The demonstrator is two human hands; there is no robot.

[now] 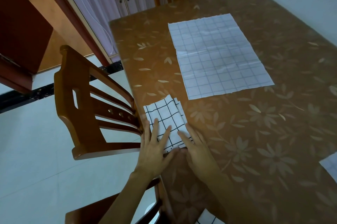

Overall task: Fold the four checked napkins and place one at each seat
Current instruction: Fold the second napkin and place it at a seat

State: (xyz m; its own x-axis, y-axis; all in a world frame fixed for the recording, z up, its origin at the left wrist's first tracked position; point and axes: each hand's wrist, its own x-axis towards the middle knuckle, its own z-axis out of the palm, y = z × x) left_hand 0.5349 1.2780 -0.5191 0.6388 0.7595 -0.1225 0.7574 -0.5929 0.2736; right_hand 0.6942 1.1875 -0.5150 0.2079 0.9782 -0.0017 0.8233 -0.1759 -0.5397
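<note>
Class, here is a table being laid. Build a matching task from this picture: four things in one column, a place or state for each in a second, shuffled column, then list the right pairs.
Column one:
1. bold-checked napkin
2. pale-checked napkin
3. left hand
4. wooden chair

Column two:
A. spread out flat, further in on the table
B. standing on the floor at the table's side
C. folded small, close to the table's edge
D. fingers straight, pressing down on cloth

Pairs: 1-C, 2-A, 3-D, 4-B
</note>
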